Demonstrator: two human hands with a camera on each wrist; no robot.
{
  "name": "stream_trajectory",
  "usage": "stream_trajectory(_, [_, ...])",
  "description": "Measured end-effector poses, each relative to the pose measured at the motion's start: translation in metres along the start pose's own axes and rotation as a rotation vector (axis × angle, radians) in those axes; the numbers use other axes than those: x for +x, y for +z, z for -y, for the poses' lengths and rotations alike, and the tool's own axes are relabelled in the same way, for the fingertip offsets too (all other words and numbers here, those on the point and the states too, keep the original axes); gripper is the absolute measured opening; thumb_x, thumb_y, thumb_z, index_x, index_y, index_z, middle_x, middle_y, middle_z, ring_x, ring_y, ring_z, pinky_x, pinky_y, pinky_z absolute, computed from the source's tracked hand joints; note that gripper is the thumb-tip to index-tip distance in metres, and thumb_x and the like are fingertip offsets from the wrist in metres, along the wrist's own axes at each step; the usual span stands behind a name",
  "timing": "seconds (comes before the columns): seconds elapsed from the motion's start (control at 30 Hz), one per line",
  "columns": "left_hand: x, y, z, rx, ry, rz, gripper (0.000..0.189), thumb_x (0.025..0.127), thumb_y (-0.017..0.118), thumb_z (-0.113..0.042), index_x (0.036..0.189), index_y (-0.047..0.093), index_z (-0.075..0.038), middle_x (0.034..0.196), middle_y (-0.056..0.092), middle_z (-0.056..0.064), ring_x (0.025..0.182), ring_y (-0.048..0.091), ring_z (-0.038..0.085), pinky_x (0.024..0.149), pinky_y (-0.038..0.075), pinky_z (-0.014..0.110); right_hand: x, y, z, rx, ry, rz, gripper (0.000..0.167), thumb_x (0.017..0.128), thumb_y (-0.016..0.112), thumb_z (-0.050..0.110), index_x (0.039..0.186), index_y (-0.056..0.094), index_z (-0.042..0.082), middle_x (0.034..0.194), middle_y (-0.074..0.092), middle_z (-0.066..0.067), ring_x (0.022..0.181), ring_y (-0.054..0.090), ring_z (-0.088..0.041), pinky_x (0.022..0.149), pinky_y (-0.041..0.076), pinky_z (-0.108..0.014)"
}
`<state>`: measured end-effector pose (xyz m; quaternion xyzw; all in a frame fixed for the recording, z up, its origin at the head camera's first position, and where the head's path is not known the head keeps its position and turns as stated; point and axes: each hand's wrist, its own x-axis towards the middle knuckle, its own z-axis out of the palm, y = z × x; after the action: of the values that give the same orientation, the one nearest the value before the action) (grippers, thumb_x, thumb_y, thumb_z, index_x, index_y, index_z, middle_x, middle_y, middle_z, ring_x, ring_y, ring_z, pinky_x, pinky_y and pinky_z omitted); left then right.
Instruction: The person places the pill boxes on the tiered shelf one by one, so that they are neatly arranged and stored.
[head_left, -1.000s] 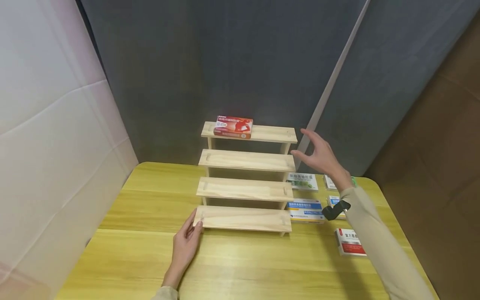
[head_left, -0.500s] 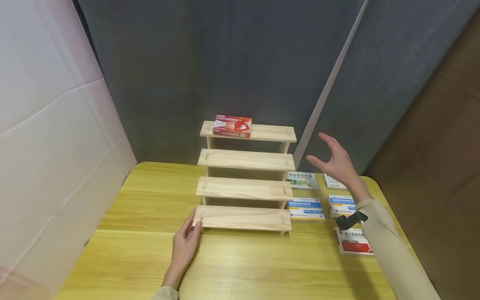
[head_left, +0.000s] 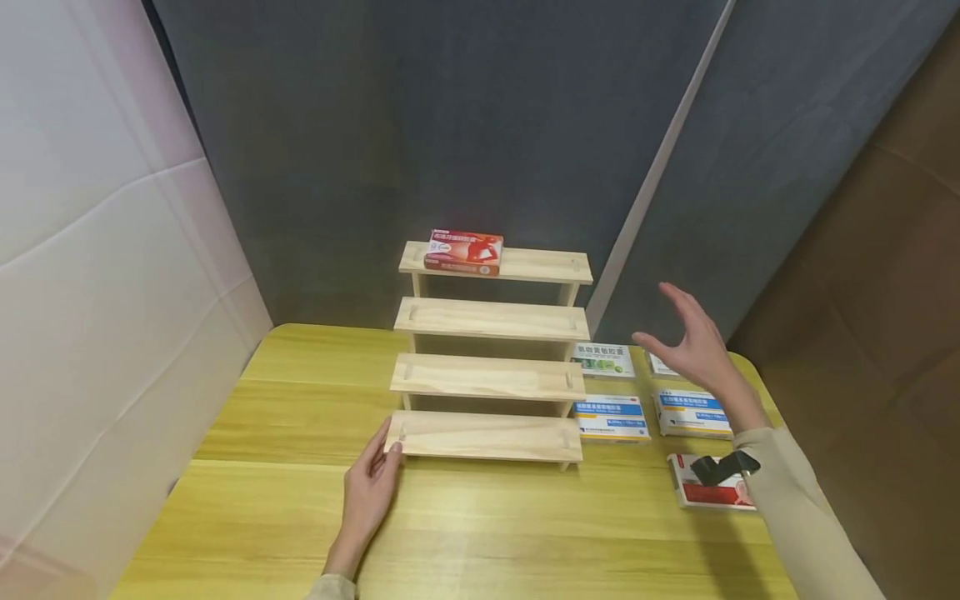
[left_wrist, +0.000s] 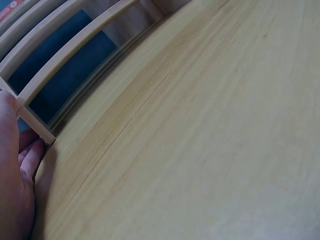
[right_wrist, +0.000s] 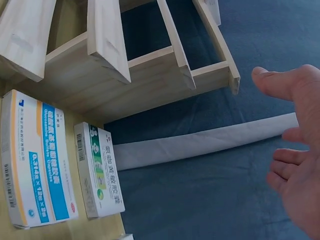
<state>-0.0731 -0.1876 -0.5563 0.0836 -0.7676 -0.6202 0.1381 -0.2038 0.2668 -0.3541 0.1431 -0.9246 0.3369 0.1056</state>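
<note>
While the left hand (head_left: 370, 492) pinches the rack (head_left: 491, 377) at its near corner, the right hand (head_left: 693, 350) hangs spread near the boxes (head_left: 611, 418), clear of the shelf ends (head_left: 582, 265).

The shelf (head_left: 487, 435) at the left grip (head_left: 369, 493) is pale and grained; the desk (head_left: 465, 533) under it is streaky yellow. Left of the right grip (head_left: 699, 348), the top box (head_left: 462, 252) is red and white, the striped box (head_left: 611, 419) white, blue and orange.
</note>
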Motion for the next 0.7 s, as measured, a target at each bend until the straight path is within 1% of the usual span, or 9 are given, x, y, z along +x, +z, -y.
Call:
stream_trajectory(0.13, [0.0, 0.0, -0.002, -0.006, 0.007, -0.003, 0.047, 0.102, 0.062, -0.016, 0.149, 0.053, -0.016, 0.118, 0.072, 0.023, 0.092, 0.07, -0.001, 0.089, 0.053, 0.01, -0.01, 0.0, -0.004, -0.015, 0.013, 0.005, 0.089, 0.088, 0.076, 0.031, 0.16, 0.028, 0.009, 0.165, 0.026, -0.021, 0.15, 0.024, -0.048, 0.112, 0.023, -0.077])
stream_trajectory(0.23, [0.0, -0.001, -0.002, -0.006, 0.013, -0.002, 0.047, 0.103, 0.06, -0.016, 0.149, 0.052, -0.015, 0.125, 0.068, 0.024, 0.094, 0.067, -0.006, 0.089, 0.052, 0.01, -0.016, -0.001, -0.007, -0.023, 0.043, 0.015, 0.091, 0.089, 0.076, 0.032, 0.161, 0.025, 0.011, 0.165, 0.025, -0.022, 0.149, 0.024, -0.049, 0.111, 0.023, -0.078])
stream_trajectory(0.43, [0.0, 0.0, -0.002, -0.003, 0.013, -0.003, 0.045, 0.104, 0.057, -0.013, 0.149, 0.052, -0.016, 0.127, 0.068, 0.024, 0.097, 0.065, -0.009, 0.089, 0.052, 0.009, -0.025, -0.008, -0.015, -0.016, 0.107, 0.02, 0.093, 0.09, 0.074, 0.037, 0.163, 0.021, 0.014, 0.166, 0.022, -0.023, 0.147, 0.026, -0.052, 0.108, 0.028, -0.079])
stream_trajectory(0.57, [-0.001, 0.0, -0.002, 0.01, 0.025, -0.015, 0.044, 0.104, 0.056, -0.011, 0.148, 0.054, -0.016, 0.13, 0.067, 0.022, 0.099, 0.064, -0.01, 0.088, 0.052, 0.008, -0.03, -0.01, -0.022, -0.014, 0.123, 0.027, 0.094, 0.091, 0.073, 0.037, 0.163, 0.019, 0.015, 0.166, 0.021, -0.024, 0.145, 0.028, -0.055, 0.106, 0.03, -0.079])
stream_trajectory(0.7, [-0.002, 0.001, -0.001, 0.026, 0.036, -0.026, 0.043, 0.104, 0.055, -0.009, 0.147, 0.055, -0.017, 0.132, 0.066, 0.019, 0.101, 0.062, -0.012, 0.088, 0.051, 0.007, -0.036, -0.01, -0.028, -0.028, 0.135, 0.041, 0.094, 0.091, 0.073, 0.038, 0.163, 0.018, 0.014, 0.166, 0.021, -0.025, 0.146, 0.026, -0.054, 0.106, 0.029, -0.079])
